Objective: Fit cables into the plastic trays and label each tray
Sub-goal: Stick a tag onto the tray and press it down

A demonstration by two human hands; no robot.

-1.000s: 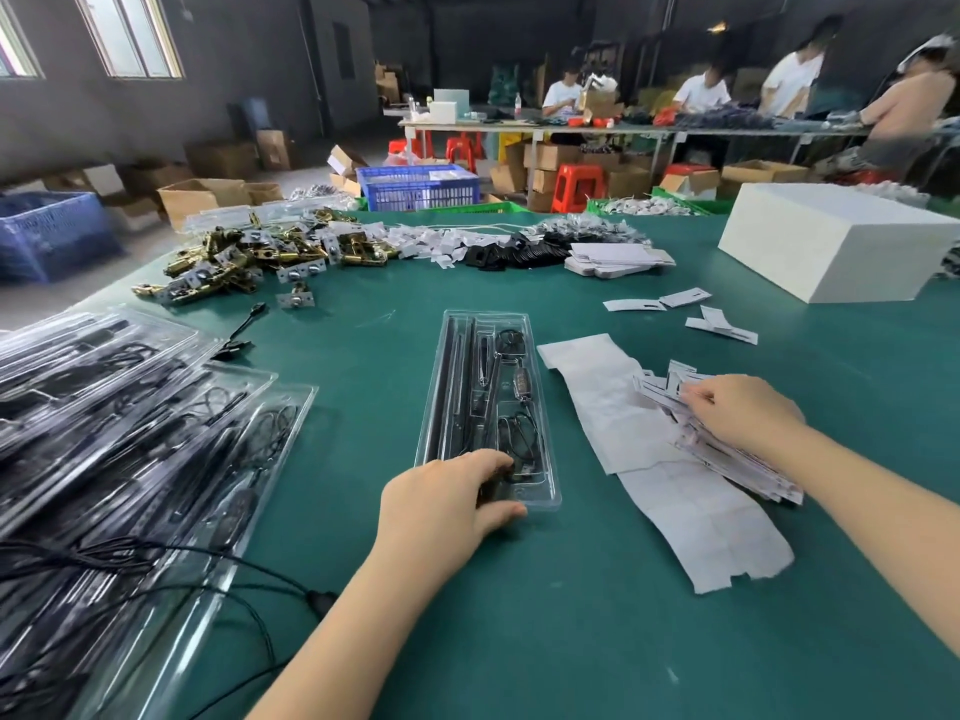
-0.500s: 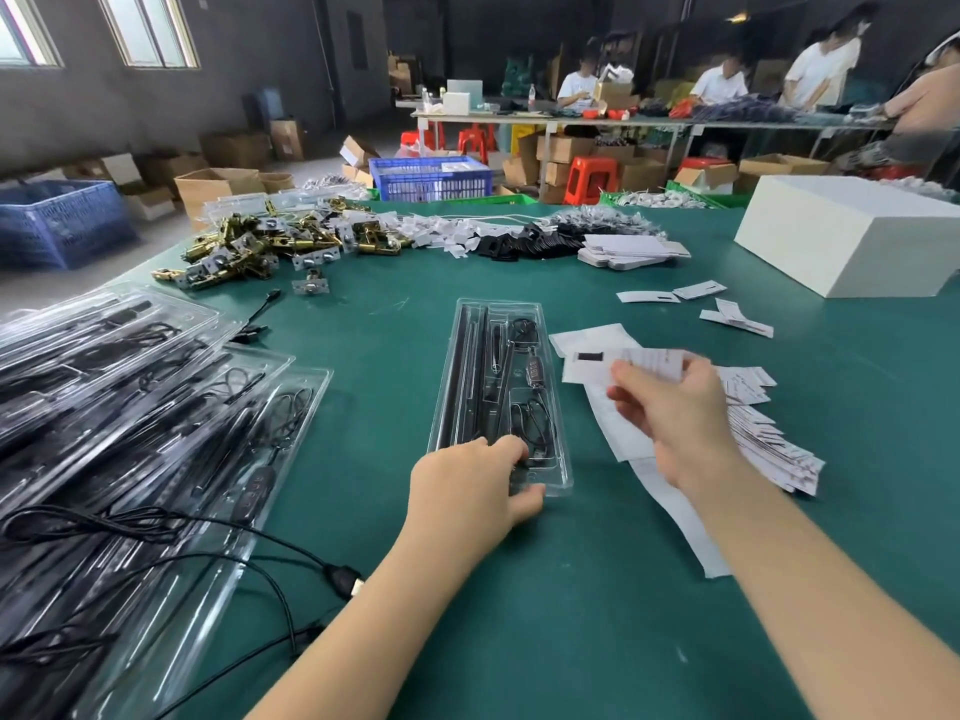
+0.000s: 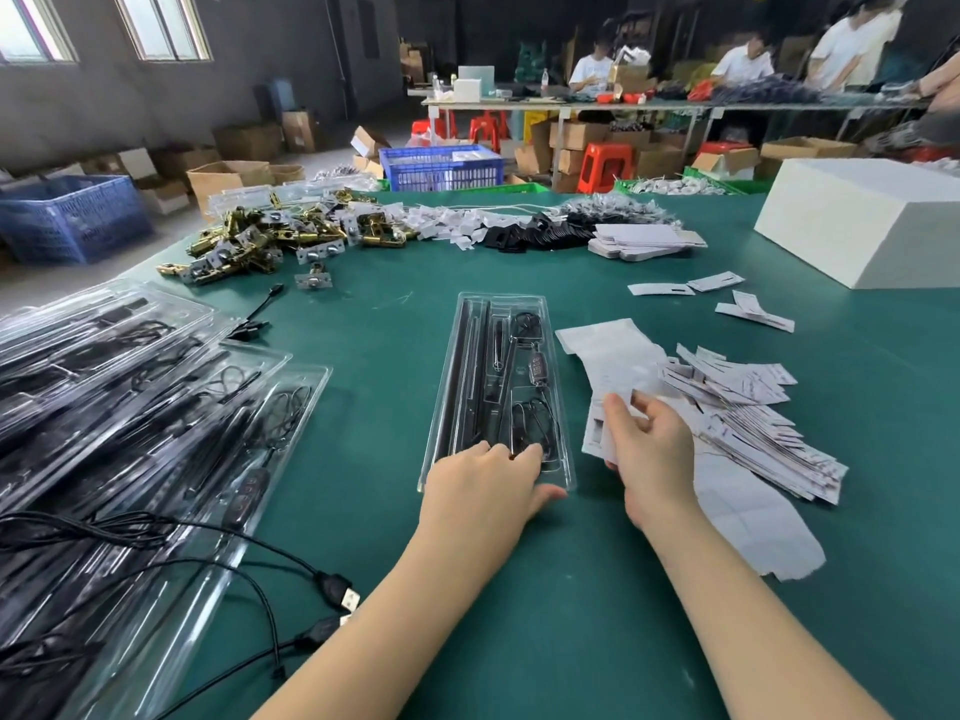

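Note:
A clear plastic tray (image 3: 467,366) holding black cables lies lengthwise in the middle of the green table (image 3: 571,641). My left hand (image 3: 483,491) rests on its near end, fingers curled over the rim. Just right of the tray, my right hand (image 3: 649,449) pinches a white label card (image 3: 597,433), held upright near the tray's right edge. A pile of white label cards (image 3: 753,423) lies further right, on white backing sheets (image 3: 737,517).
Several filled clear trays (image 3: 130,407) are stacked at the left, with loose black USB cables (image 3: 332,589) trailing beside them. Brass hardware (image 3: 270,241), white and black small parts and a white box (image 3: 862,226) sit at the far side. People work at a far table.
My right hand lifted one label card off the pile and brought it left and nearer, down beside the tray. My left hand stayed on the tray's near end.

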